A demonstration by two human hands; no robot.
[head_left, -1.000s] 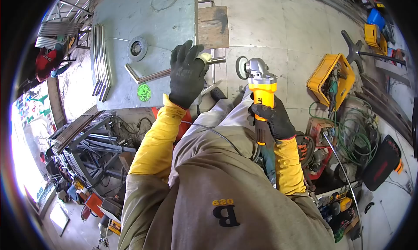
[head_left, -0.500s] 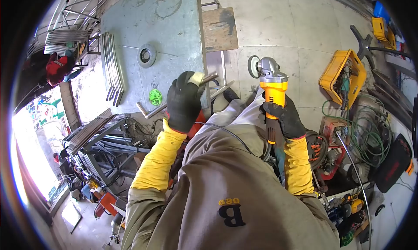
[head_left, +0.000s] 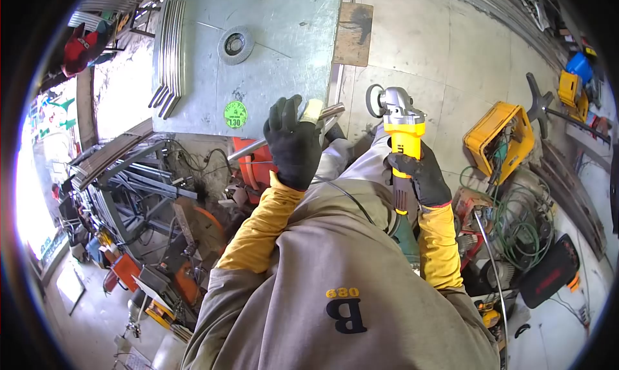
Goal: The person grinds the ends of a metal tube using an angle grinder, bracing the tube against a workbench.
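Note:
My right hand (head_left: 422,176), in a black glove, is wrapped round the yellow body of an angle grinder (head_left: 405,138). The grinder's grey head and round disc point away from me, above my legs. My left hand (head_left: 291,144), gloved too, is closed round a bent metal tube (head_left: 334,110) near the workbench's front edge. One end of the tube sticks out on the right of the hand, and a length shows on the left. A pale yellow wrapping (head_left: 312,111) covers the thumb area. The palm side of this hand is hidden.
On the grey workbench (head_left: 284,54) lie a round wheel (head_left: 236,45), several bent tubes (head_left: 171,54) and a green sticker (head_left: 235,115). A yellow crate (head_left: 500,141) and coiled green hose (head_left: 516,212) are at right. Metal frames (head_left: 138,193) crowd the left.
My view has shifted, so the bench appears higher and further right. My left hand has moved right with the tube, closer to the grinder. The right hand keeps its hold.

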